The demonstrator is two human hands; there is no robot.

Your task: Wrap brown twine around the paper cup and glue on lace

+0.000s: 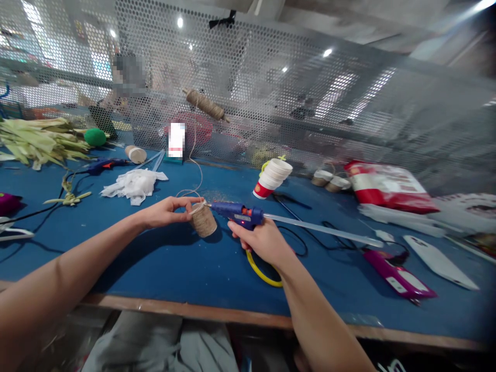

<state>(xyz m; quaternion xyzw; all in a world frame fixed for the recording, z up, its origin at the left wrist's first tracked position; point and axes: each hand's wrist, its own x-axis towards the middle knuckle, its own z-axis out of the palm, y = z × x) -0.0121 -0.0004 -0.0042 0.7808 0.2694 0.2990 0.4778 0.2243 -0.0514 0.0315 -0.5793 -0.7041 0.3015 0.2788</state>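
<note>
Twine-wrapped cup (203,221) rests near the middle of the blue table (174,268), its rim pinched by the left hand (166,212). The right hand (263,240) is closed around a glue gun (238,212), nozzle at the rim. The wrapping looks almost complete. One uncut strand rises to the far spool (205,105), and stacked paper cups (271,178) lie farther right.

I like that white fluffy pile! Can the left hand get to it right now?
Probably yes. The white pile lies just beyond the left hand, with only bare table between them. But it is pinching the twine-wrapped cup, so it would have to let go first.
</note>
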